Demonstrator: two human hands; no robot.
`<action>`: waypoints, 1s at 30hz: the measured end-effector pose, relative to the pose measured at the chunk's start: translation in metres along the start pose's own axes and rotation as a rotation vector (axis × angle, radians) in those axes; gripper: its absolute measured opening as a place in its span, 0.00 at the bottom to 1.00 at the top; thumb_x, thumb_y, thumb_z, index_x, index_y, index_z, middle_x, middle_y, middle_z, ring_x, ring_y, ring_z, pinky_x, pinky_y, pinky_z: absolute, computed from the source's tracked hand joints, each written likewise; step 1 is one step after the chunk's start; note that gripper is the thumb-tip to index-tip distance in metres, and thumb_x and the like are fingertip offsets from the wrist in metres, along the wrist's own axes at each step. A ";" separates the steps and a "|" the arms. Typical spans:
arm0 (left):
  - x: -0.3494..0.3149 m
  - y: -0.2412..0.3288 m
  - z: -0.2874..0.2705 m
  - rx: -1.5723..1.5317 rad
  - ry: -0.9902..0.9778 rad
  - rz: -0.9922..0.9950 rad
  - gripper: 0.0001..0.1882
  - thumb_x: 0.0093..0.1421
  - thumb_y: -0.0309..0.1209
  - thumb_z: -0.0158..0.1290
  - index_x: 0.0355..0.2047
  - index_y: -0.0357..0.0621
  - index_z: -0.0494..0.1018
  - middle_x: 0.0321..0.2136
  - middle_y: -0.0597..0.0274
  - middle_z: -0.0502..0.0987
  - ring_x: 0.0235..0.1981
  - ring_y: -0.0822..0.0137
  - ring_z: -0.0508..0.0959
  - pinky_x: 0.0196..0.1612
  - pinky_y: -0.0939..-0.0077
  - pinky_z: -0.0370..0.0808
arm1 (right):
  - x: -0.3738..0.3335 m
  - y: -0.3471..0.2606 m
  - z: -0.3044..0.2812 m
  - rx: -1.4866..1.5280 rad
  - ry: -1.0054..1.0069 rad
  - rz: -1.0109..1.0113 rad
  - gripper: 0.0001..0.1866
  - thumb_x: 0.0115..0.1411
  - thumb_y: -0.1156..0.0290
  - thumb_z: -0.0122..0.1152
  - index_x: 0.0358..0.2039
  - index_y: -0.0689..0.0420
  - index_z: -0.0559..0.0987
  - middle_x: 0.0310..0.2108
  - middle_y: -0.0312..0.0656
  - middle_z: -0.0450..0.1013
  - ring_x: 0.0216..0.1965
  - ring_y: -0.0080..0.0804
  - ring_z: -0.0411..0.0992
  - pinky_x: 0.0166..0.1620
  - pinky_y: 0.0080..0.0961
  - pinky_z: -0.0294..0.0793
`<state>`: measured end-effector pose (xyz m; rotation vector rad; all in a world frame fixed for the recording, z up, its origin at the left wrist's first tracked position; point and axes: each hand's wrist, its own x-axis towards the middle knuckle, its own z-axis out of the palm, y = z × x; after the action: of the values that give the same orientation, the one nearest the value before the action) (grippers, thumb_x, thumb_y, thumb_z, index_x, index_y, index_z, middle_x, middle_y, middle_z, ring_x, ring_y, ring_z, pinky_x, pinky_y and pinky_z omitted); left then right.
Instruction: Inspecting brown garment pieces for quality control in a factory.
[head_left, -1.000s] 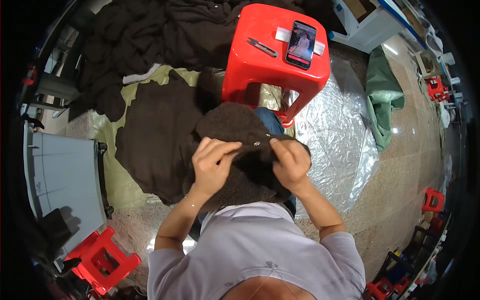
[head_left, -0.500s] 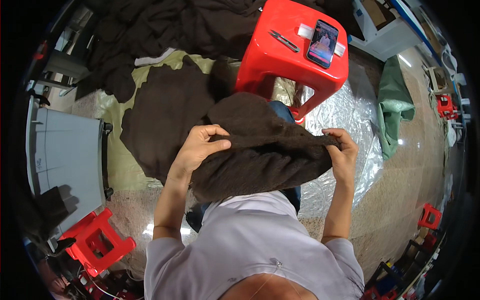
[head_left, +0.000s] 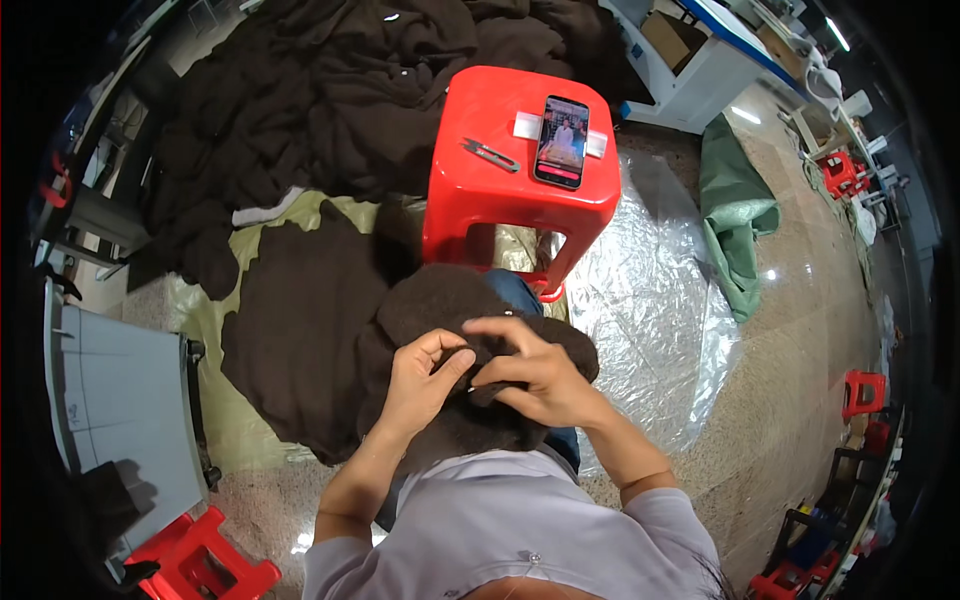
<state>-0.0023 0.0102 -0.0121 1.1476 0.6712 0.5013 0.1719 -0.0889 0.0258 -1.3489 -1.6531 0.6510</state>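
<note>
Both hands, left hand (head_left: pixel 425 375) and right hand (head_left: pixel 530 375), pinch the dark sweater (head_left: pixel 450 310) on the lap. Looks like seam inspection. Next likely needs the snips (head_left: pixel 490 154) on the red stool (head_left: pixel 520 180).

hidden under the left hand (head_left: pixel 425 375) and right hand (head_left: pixel 535 375): the middle of the brown garment (head_left: pixel 450 310), and whatever the fingertips pinch there. mostly covered by that garment: blue jeans (head_left: pixel 515 290), only a strip showing. behind the red stool (head_left: pixel 520 165): part of the clear plastic sheet (head_left: pixel 650 300). too small to tell: the picture on the phone (head_left: pixel 562 141), the small clippers (head_left: pixel 490 153). cut off at the lower edge: another red stool (head_left: pixel 200 560), the lilac shirt (head_left: pixel 500 530). blurred at the right rim: distant red stools (head_left: pixel 862 392).
</note>
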 end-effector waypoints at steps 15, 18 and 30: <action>0.000 -0.006 -0.025 0.163 -0.182 -0.168 0.09 0.51 0.15 0.59 0.34 0.34 0.79 0.29 0.65 0.80 0.33 0.78 0.77 0.38 0.84 0.73 | 0.000 0.006 0.008 0.211 -0.126 0.105 0.14 0.49 0.85 0.60 0.38 0.58 0.80 0.32 0.43 0.73 0.35 0.43 0.75 0.36 0.33 0.74; 0.003 -0.013 -0.022 0.141 -0.073 -0.112 0.09 0.52 0.15 0.57 0.34 0.34 0.79 0.30 0.64 0.80 0.33 0.78 0.77 0.38 0.84 0.73 | 0.000 0.008 0.010 0.173 -0.134 0.127 0.14 0.49 0.84 0.61 0.38 0.58 0.79 0.32 0.44 0.73 0.35 0.44 0.75 0.36 0.33 0.73; 0.011 -0.036 0.007 -0.400 0.189 -0.009 0.09 0.54 0.13 0.50 0.35 0.33 0.76 0.30 0.62 0.79 0.32 0.74 0.77 0.39 0.83 0.73 | 0.002 0.008 0.019 0.176 -0.066 0.054 0.16 0.48 0.85 0.58 0.38 0.59 0.79 0.29 0.44 0.71 0.30 0.42 0.74 0.34 0.34 0.73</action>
<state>0.0110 0.0005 -0.0466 0.7263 0.7000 0.7072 0.1595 -0.0825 0.0110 -1.2604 -1.5758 0.8605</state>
